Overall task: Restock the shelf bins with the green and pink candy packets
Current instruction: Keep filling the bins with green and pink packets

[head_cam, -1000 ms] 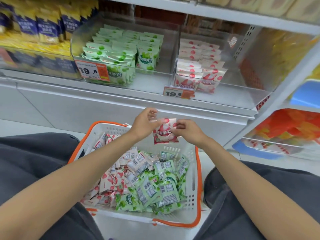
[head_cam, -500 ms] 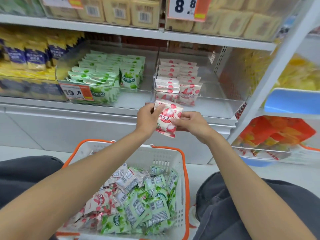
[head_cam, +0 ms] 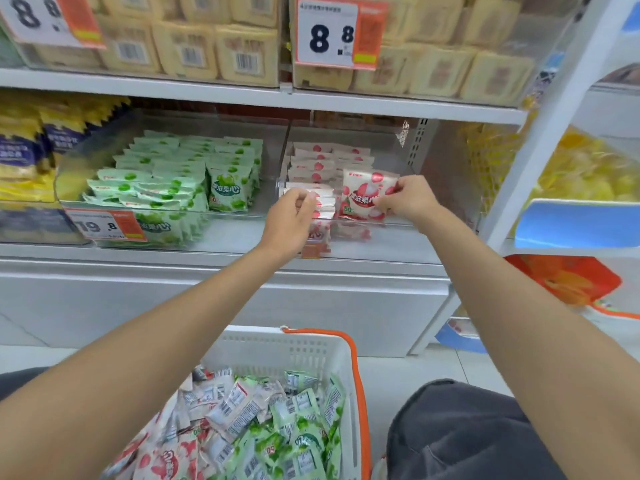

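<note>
Green packets (head_cam: 173, 178) fill clear left bin (head_cam: 225, 232). Left hand (head_cam: 294, 216) curled at pink stack (head_cam: 311, 168), grip unclear. Pink packet (head_cam: 363, 195) upright in right bin (head_cam: 398, 240), right hand (head_cam: 410, 199) pinching its side edge. Judged light, soft, slippery film: hold by sealed edges.

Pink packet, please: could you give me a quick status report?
Right hand pinches pink packet upright inside pink bin. Left hand curled at pink stack, grip unclear. Nothing blocks the bin.
</note>
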A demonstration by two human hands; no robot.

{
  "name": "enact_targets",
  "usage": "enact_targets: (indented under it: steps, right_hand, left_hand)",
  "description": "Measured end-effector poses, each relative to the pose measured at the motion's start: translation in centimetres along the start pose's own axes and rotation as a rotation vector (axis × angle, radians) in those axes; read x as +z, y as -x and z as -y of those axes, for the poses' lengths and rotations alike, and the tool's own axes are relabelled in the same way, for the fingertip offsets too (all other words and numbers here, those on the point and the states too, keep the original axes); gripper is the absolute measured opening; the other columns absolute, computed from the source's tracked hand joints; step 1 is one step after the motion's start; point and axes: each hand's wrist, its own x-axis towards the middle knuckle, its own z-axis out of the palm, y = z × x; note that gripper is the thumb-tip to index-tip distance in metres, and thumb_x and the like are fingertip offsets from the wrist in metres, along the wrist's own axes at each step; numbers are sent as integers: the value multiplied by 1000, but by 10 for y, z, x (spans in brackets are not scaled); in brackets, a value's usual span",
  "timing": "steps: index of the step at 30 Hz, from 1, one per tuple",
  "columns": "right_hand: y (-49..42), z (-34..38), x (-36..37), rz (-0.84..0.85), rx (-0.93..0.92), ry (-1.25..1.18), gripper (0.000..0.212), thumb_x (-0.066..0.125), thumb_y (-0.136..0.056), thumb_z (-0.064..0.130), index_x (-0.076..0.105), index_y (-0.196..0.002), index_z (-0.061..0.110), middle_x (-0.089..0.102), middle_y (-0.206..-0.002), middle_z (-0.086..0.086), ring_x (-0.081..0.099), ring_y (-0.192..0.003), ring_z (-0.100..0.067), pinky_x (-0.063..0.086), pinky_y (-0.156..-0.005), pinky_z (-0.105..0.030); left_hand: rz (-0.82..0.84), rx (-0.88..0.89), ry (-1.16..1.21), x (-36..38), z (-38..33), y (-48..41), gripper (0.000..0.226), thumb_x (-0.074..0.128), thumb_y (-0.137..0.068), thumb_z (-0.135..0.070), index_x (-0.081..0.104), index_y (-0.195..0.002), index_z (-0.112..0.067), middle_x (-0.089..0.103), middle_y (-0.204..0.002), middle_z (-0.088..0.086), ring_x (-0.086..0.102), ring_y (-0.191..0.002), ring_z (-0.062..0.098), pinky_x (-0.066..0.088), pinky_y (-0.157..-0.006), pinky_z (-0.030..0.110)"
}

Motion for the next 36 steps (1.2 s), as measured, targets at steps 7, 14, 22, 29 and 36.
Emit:
enact_targets:
  steps: [7, 14, 22, 29, 36]
  right_hand:
    - [-11, 12, 25, 97, 178, 293, 27, 78, -79, 13, 55, -93, 5, 56, -94, -8, 55, -85, -23, 43, -70, -28]
    - [-14, 15, 20, 213, 247, 246, 37, 79, -80, 24, 56, -104, 8, 59, -102, -9, 61, -84, -23, 48, -58, -28]
    - [-6, 5, 23, -70, 70, 172, 48, 72, -83, 13, 50, -124, 3, 57, -122, -12, 56, -106, -26, 45, -83, -32]
    - [96, -21, 84, -165, -464, 237, 13, 58, -78, 3, 65, -84, 13, 64, -84, -2, 54, -74, -17, 48, -71, -35]
    - [176, -43, 179, 813, -388, 619, 11, 61, -88, 13, 70, -94, 10, 64, -86, 4, 56, -82, -13, 41, -88, -19]
  left_hand:
    - [42, 18, 30, -4, 5, -2, 28, 42, -103, -32, 60, -101, -10, 62, -89, 0, 55, -80, 13, 43, -71, 26]
    - [35, 66, 4, -1, 8, 2, 25, 43, -103, -28, 61, -104, -11, 65, -96, 2, 57, -85, 12, 42, -68, 17]
    - [-106, 65, 127, -2, 8, 12, 23, 46, -99, -18, 66, -94, -9, 63, -82, -6, 60, -82, 13, 46, -70, 27]
    - [34, -92, 42, -22, 62, 75, 20, 52, -95, -16, 65, -81, -23, 61, -70, -7, 54, -65, 10, 42, -64, 29]
    - [433, -308, -294, -98, 183, 164, 15, 53, -96, -11, 66, -90, -14, 68, -90, 5, 63, -85, 22, 47, -75, 33]
